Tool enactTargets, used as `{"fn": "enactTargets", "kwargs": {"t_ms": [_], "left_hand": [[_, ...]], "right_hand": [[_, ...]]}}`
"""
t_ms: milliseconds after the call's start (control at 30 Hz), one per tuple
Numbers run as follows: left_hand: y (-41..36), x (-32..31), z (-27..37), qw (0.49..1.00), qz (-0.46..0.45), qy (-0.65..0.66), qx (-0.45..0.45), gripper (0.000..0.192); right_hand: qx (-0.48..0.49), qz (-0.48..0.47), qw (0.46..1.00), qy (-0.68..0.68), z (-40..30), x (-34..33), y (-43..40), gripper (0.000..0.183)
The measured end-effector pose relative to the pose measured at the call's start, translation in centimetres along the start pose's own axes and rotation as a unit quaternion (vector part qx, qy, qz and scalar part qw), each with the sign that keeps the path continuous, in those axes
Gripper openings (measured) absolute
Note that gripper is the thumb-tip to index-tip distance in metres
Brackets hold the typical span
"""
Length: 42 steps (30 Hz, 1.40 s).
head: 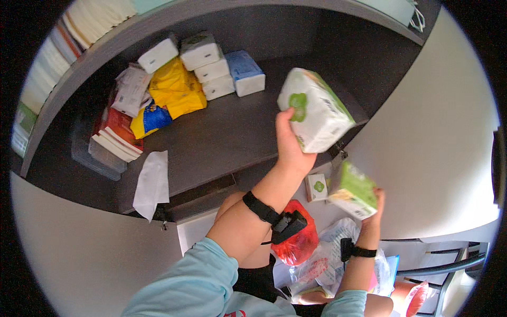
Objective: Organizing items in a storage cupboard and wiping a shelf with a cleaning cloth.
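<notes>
My left hand point(294, 144) grips a white and green soft tissue pack point(319, 113) from below, holding it up in front of the dark shelf point(222, 126). Lower and to the right, my right hand point(374, 208) is closed around the side of a second green and white tissue pack point(352, 190), slightly blurred. Another small white pack point(316, 188) with a green mark lies below the shelf, between the two hands. At the shelf's back, several white tissue packs point(206, 63) are stacked beside a blue-topped pack point(246, 73).
Yellow plastic bags point(176, 87), a white pack point(158, 55) and red books point(119, 130) crowd the shelf's left. A white paper sheet point(152, 184) hangs over its front edge. Below are a red plastic bag point(295, 233) and clear plastic bags point(328, 253). A cabinet door point(431, 158) stands right.
</notes>
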<state>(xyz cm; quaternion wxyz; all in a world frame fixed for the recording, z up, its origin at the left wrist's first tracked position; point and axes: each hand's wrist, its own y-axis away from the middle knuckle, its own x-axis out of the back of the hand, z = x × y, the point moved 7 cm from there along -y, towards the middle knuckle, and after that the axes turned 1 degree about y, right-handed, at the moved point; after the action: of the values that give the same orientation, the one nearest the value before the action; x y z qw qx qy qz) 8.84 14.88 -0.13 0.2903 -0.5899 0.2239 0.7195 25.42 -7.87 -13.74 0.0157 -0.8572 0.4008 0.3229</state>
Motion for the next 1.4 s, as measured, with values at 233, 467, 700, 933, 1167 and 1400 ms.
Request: {"fn": "enactTargets", "kwargs": {"t_ms": [233,467,700,933,1167,1400], "left_hand": [[1.4,2.3,9.5,0.985,0.094,-0.035,-0.139,0.055],[4.1,6.2,16.3,0.942,0.233,-0.015,-0.240,0.053],[4.7,5.8,17.7,0.942,0.158,0.026,-0.295,0.044],[4.2,5.9,17.2,0.942,0.159,0.041,-0.294,0.040],[5.4,4.8,20.3,0.905,0.127,-0.075,-0.398,0.047],[6.6,2.1,20.5,0.875,0.036,-0.230,-0.424,0.077]], "right_hand": [[0.132,-0.186,0.969,0.097,-5.8,-21.5,-1.4,0.048],[0.171,-0.205,0.954,0.136,-2.4,-40.6,-4.9,0.035],[0.077,-0.248,0.959,0.113,3.2,-51.8,-12.1,0.043],[0.191,-0.263,0.885,0.333,3.0,-54.2,-9.0,0.053],[0.098,-0.452,0.699,0.545,2.3,-47.1,0.8,0.069],[0.017,-0.397,0.856,0.331,2.7,-47.9,-0.6,0.038]]}}
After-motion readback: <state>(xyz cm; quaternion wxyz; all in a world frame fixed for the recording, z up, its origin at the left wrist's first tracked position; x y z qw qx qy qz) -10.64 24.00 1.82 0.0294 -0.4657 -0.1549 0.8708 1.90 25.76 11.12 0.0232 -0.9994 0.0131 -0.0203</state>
